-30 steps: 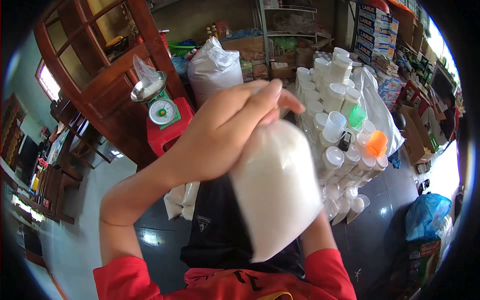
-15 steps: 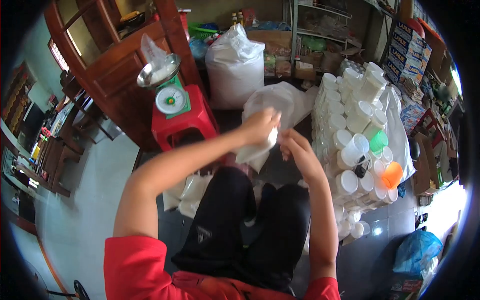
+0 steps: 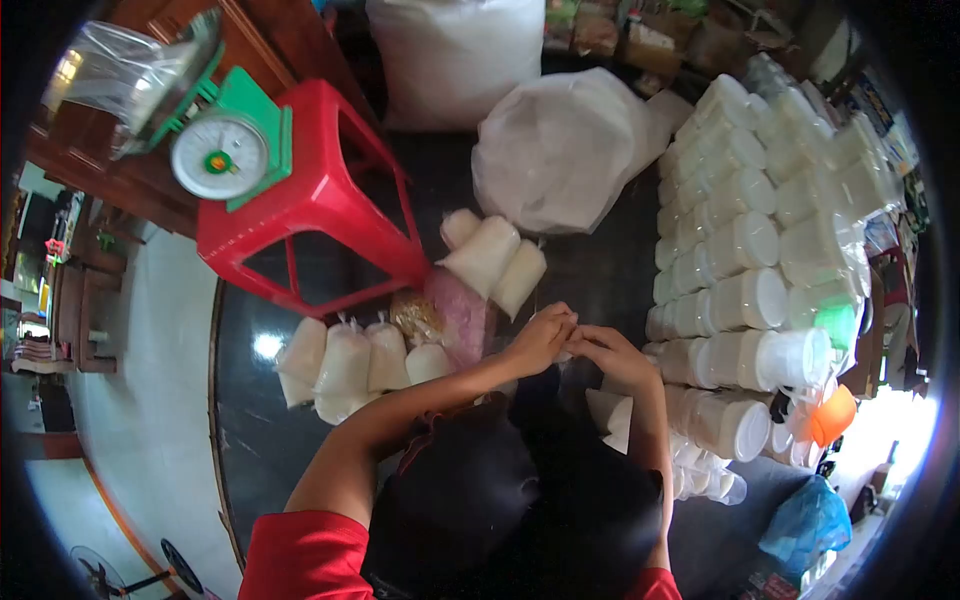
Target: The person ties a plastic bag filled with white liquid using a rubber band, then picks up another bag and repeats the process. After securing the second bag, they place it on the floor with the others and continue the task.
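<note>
My left hand (image 3: 543,338) and my right hand (image 3: 612,355) meet above my knees. The fingers of both are pinched close together, and what sits between them is too small to make out. Just beyond my left hand, plastic bags filled with white contents (image 3: 486,255) lie on the dark floor. A pink bag (image 3: 460,318) and a bag with yellowish-brown contents (image 3: 415,318) are left of that hand. More filled white bags (image 3: 344,365) stand in a row farther left.
A red plastic stool (image 3: 310,190) carries a green dial scale (image 3: 225,150) with a metal pan. Large white sacks (image 3: 455,60) and an open white bag (image 3: 555,150) stand ahead. Stacked white-lidded tubs (image 3: 740,240) rise on the right, with an orange cup (image 3: 832,415) among them.
The view has tilted down toward the floor. My hands have come lower and closer to my knees. The white-filled bag earlier at my left hand no longer shows clearly there.
</note>
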`<state>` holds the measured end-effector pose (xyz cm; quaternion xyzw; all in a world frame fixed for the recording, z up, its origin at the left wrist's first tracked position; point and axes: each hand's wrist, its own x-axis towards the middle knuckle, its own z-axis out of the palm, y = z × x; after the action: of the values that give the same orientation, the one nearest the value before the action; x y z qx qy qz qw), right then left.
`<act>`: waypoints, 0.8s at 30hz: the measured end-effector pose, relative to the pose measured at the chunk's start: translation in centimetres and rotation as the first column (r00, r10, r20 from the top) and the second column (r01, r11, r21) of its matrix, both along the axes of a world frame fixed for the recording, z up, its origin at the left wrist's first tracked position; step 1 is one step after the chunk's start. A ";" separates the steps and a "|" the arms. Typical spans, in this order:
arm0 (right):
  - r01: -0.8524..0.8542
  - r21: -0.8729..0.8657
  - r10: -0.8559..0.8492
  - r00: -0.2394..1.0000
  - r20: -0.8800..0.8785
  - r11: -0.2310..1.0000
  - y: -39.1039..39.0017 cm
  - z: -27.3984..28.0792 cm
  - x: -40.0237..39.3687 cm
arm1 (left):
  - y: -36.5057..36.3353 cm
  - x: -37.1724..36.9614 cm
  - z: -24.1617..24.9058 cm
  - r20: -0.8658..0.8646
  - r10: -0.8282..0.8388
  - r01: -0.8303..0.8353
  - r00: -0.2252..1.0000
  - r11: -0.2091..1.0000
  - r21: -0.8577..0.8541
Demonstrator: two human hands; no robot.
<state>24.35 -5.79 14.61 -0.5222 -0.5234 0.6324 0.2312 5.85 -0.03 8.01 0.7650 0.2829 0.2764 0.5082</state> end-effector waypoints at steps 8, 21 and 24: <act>0.203 -0.026 -0.203 0.979 0.008 0.979 0.1 -5.0 -1.5 | 0.3 0.2 -6.2 -0.030 0.162 -0.163 0.986 0.986 -0.022; 0.353 0.085 -0.357 0.933 0.040 0.932 0.9 -7.8 -4.1 | 2.6 -0.7 -5.7 0.065 0.294 -0.285 0.954 0.951 -0.120; 0.398 0.129 -0.405 0.914 0.034 0.908 1.0 -7.3 -4.8 | 3.1 -0.3 -5.8 0.057 0.218 -0.209 0.974 0.969 -0.133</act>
<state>19.59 -4.74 7.30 -0.6226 -0.4485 0.5229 0.3712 5.59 3.04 2.24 0.6861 0.3620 0.3382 0.5327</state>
